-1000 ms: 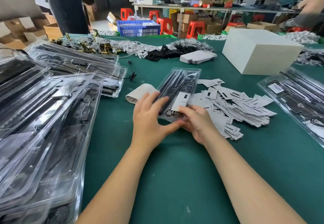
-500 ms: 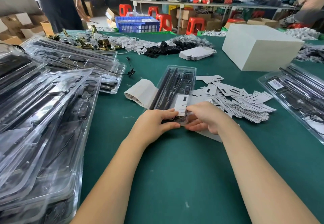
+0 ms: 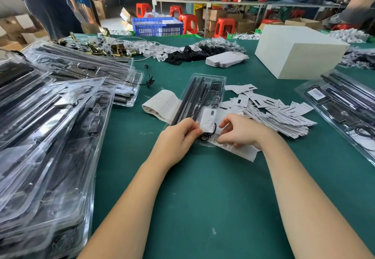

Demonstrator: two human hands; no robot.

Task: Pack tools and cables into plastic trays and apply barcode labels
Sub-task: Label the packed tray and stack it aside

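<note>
On the green table [image 3: 203, 187] right in front of you lies the clear plastic tray [image 3: 203, 96], long black tools and a coiled black cable seated in it, its near end under your hands. Your left hand [image 3: 176, 137] grips that near end, fingers curled over the edge and touching the white card [image 3: 208, 119] that lies on the tray. Your right hand [image 3: 241, 132] pinches the barcode label strip [image 3: 239, 149] at the tray's near right corner, fingertips drawn close together. A heap of loose white cards [image 3: 284, 114] sits just right of the tray, stacked filled trays [image 3: 50, 127] to your left.
</note>
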